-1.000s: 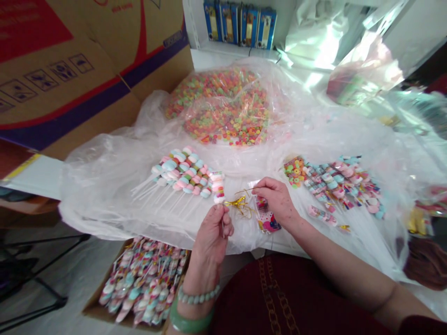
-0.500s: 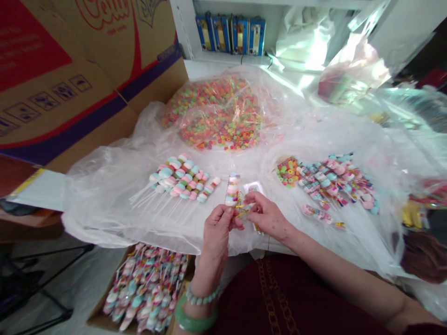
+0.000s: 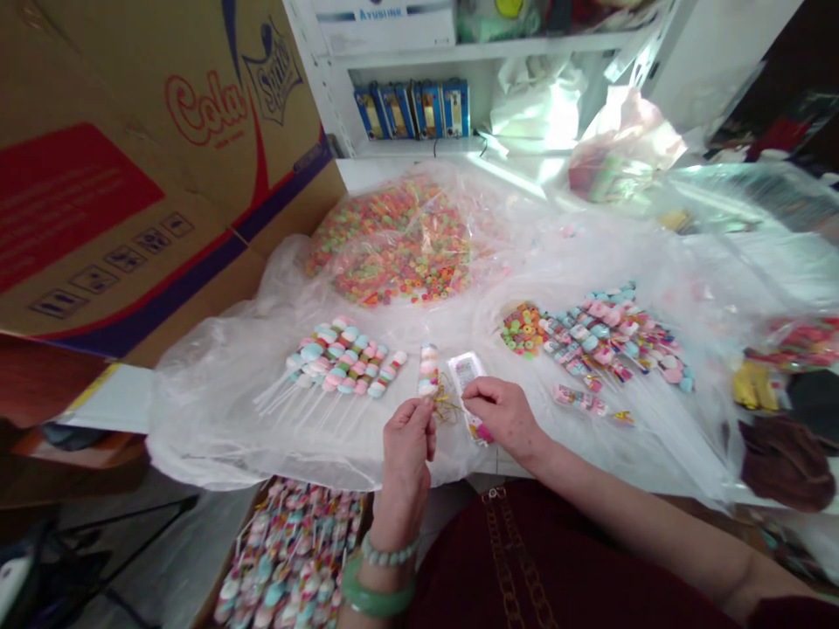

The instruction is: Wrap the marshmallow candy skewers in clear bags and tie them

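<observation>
My left hand [image 3: 410, 437] is closed in a pinch around the lower end of a wrapped marshmallow skewer [image 3: 428, 370], which stands upright above the fingers. Gold twist ties [image 3: 446, 404] stick out just right of that grip. My right hand [image 3: 504, 415] has its fingers pressed together over a stack of printed plastic wrappers [image 3: 464, 367]; whether anything is between the fingertips is hidden. To the left lie several unwrapped marshmallow skewers [image 3: 341, 356] on white sticks. On the right is a pile of wrapped skewers [image 3: 606, 332], with a single tied one [image 3: 580, 400] in front.
A large bag of colourful ring candies [image 3: 399, 236] lies at the back, and a small heap of rings [image 3: 523, 329] sits nearer. At left stands a big cardboard box [image 3: 197, 183]. Below the table edge is a box full of finished skewers [image 3: 294, 559]. Plastic sheeting [image 3: 216, 419] covers the table.
My right hand has drawn away from the gold ties beside my left hand, slightly right and over the wrappers. My left hand still grips the skewer. The camera view has tilted upward.
</observation>
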A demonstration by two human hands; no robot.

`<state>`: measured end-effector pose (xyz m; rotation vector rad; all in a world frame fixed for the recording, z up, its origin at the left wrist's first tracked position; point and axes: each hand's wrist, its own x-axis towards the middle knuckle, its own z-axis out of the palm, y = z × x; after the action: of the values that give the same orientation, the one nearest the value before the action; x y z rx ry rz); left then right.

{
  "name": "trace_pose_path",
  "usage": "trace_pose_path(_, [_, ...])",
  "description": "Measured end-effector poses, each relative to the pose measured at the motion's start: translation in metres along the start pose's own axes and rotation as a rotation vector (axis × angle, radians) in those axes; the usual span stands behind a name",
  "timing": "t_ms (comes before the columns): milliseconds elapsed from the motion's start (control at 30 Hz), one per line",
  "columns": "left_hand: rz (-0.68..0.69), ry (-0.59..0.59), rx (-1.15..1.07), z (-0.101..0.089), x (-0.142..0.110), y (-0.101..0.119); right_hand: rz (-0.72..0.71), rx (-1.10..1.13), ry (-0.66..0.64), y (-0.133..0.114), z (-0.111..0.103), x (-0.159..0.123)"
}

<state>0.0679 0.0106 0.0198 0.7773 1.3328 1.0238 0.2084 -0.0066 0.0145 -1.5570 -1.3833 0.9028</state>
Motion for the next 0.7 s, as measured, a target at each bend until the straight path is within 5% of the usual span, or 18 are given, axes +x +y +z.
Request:
trace_pose_path(167, [-0.029, -0.165, 0.069, 0.018, -0.014, -0.001, -0.121, -0.48, 0.02, -0.011, -0.003, -0.01])
trace_pose_path(333, [0.038, -0.18, 0.096, 0.026, -0.018, -0.005, -0.218, -0.571, -0.017, -0.005, -0.005, -0.018])
trace_pose_path(433, [0.029, -0.146, 0.029, 0.027, -0.017, -0.008, -0.205, -0.357, -0.023, -0.003, -0.007, -0.016])
trace_pose_path(600, [0.059, -0.133, 0.012, 0.028, -0.015, -0.01, 0.337, 0.385, -0.145, 0.0, -0.007, -0.006])
trace_pose_path(700, [0.062, -0.183, 0.062, 0.024, -0.016, -0.006, 0.418, 0.726, -0.26, 0.004, -0.012, -0.004])
